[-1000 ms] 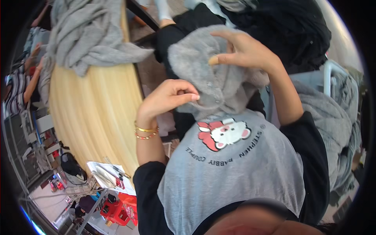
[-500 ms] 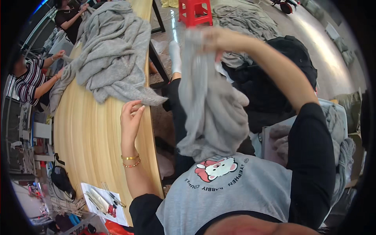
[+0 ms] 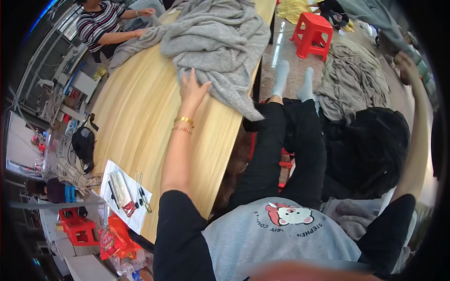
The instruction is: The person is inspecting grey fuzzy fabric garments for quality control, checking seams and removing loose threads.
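Observation:
My left hand (image 3: 192, 91) is open, its fingers spread at the near edge of a heaped grey knit cloth (image 3: 215, 47) on the wooden table. One pointed corner of that cloth hangs past the table's right edge. Far out to the right, my right hand (image 3: 407, 69) is at the end of a stretched arm. Right beside its fingers, a grey knit piece (image 3: 384, 23) spreads through the air at the upper right. The fingers are blurred, and I cannot tell whether they still grip that piece.
Across the table (image 3: 140, 103), a person in a striped top (image 3: 101, 25) holds the cloth's far end. Pens and tools lie on a white paper (image 3: 136, 206). On the floor are a red stool (image 3: 313, 35), a grey knit pile (image 3: 351, 77) and a black cloth heap (image 3: 370, 150).
My right hand has swung from in front of me out to the far right, and the grey knit piece has left my lap. My left hand has moved onto the heap's edge. The view has shifted.

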